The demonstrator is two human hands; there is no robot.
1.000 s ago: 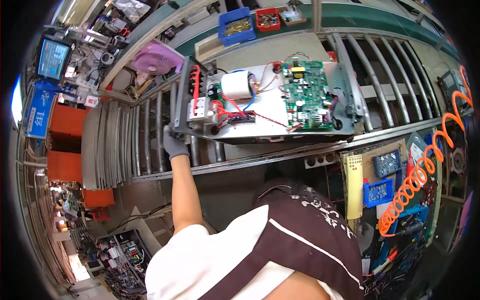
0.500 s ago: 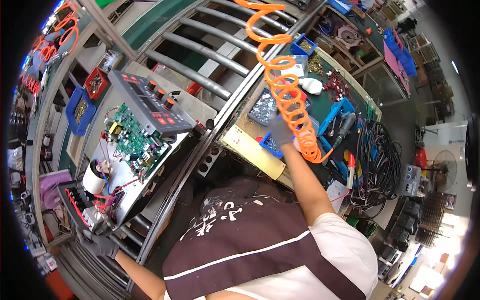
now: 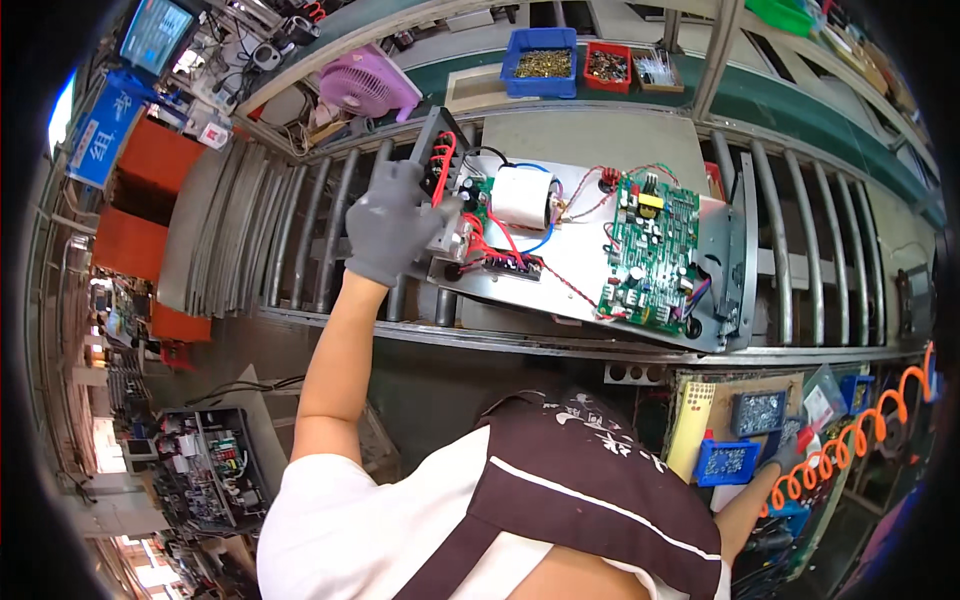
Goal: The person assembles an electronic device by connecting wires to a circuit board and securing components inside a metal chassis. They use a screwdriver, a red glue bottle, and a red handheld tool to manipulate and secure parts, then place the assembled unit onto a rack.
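Note:
An open electronic unit, its metal chassis (image 3: pixel 580 255) carrying a green circuit board (image 3: pixel 655 250), a white cylinder (image 3: pixel 522 197) and red wires, lies on the roller conveyor. My left hand (image 3: pixel 390 225), in a grey glove, grips the black end panel (image 3: pixel 430 150) at the unit's left end, thumb toward the red wires. Down at the right, my right hand (image 3: pixel 787 452) reaches over the side bench beside a blue bin of small screws (image 3: pixel 727 462). The orange coiled hose (image 3: pixel 815 465) passes close to its fingers, which I cannot make out clearly.
Metal rollers (image 3: pixel 790 250) run on to the right of the unit. On the far shelf are a blue bin of brass parts (image 3: pixel 541 65), a red bin (image 3: pixel 608 66) and a pink fan (image 3: pixel 365 85). Stacked grey sheets (image 3: pixel 215 230) stand at the left.
My view has turned left, so the unit now lies across the middle. My left hand stays at its end panel; my right hand is still over the bench near the screw bins.

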